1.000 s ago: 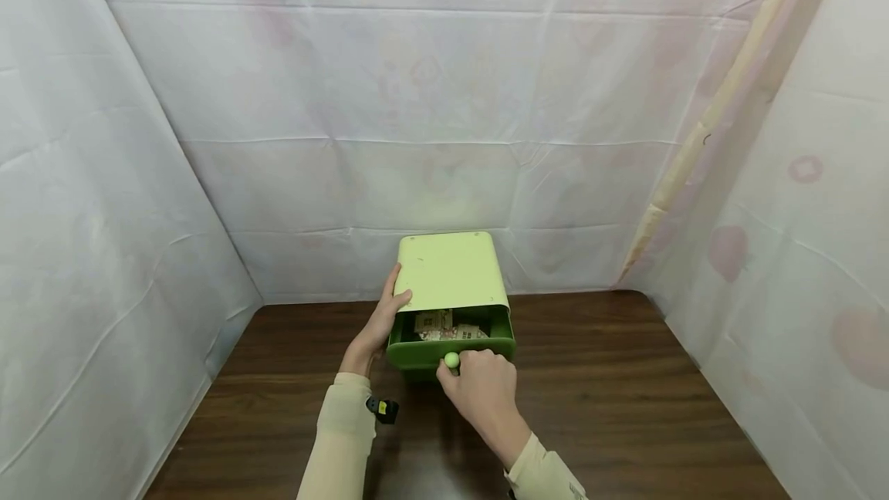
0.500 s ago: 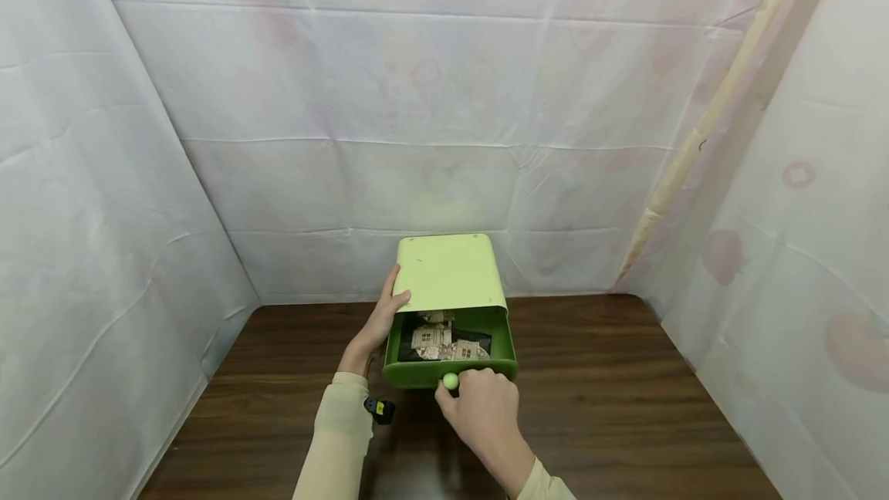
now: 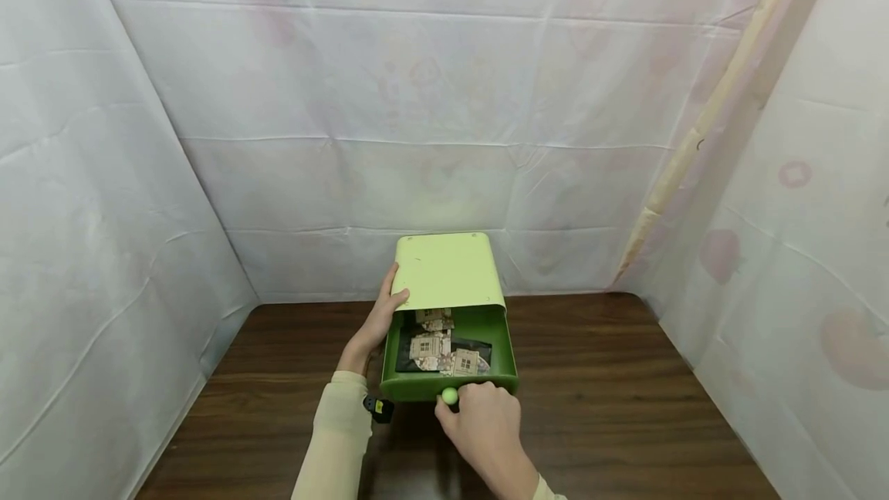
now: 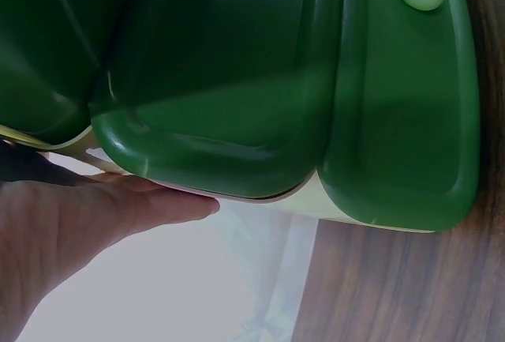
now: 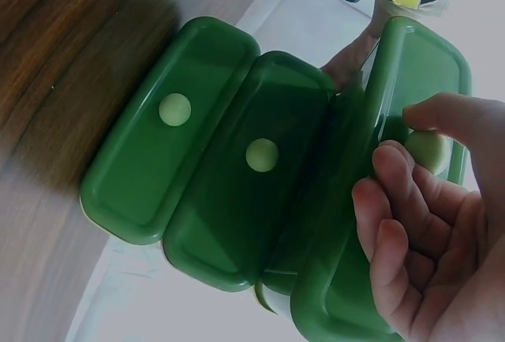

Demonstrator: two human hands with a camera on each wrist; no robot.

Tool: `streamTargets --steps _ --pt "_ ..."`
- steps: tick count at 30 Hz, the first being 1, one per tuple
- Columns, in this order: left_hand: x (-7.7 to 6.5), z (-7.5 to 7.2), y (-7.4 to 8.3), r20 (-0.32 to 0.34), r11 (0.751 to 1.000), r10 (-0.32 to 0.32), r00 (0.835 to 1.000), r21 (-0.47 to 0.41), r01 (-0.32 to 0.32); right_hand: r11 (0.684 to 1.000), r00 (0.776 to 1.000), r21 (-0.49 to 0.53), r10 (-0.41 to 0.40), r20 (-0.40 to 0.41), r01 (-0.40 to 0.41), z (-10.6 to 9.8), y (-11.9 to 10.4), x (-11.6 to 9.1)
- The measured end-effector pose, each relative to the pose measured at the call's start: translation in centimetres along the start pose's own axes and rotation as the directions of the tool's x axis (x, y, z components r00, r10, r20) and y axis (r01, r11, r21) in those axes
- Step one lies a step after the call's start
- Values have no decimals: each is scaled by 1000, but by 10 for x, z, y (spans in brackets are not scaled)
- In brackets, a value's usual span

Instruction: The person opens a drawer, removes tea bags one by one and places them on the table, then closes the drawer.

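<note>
A small drawer cabinet (image 3: 450,268) with a pale yellow-green shell stands on the table by the back wall. Its top drawer (image 3: 496,338) is pulled well out, and several black packets with printed beige labels (image 3: 425,346) lie inside. My right hand (image 3: 484,424) pinches the drawer's round light-green knob (image 3: 449,396) between thumb and curled fingers. Against the cabinet's left side rests my left hand (image 3: 373,328), fingers extended along it and thumb at the top edge. In the right wrist view the middle drawer (image 5: 229,216) and bottom drawer (image 5: 150,176) are closed.
Dark wood-grain table (image 3: 597,392) surrounds the cabinet. Pale patterned sheeting (image 3: 430,99) hangs behind and on both sides, close at the cabinet's back. A small black device (image 3: 378,409) is worn on the left wrist.
The top drawer has slid out toward me along with my right hand, uncovering more of the packets. My left hand stays at the cabinet's side.
</note>
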State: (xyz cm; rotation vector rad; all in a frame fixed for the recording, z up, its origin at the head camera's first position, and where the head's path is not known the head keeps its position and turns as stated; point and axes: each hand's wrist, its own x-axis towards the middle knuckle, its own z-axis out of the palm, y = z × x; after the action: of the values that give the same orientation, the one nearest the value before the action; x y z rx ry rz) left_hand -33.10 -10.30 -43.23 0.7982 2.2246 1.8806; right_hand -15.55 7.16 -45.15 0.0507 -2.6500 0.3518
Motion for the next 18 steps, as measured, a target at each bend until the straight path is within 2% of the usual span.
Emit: streamTargets --steps 8,13,18 --pt "0 1 0 -11 1000 -22 1000 -11 22 1000 1000 5 2 -11 -2 1 2 -5" --pt "1 1 -1 -11 1000 -14 1000 -11 14 1000 1000 24 7 -10 -6 3 3 -9" --pt "0 3 0 -13 1000 -4 1000 -5 4 999 999 48 18 36 -20 0 4 -12"
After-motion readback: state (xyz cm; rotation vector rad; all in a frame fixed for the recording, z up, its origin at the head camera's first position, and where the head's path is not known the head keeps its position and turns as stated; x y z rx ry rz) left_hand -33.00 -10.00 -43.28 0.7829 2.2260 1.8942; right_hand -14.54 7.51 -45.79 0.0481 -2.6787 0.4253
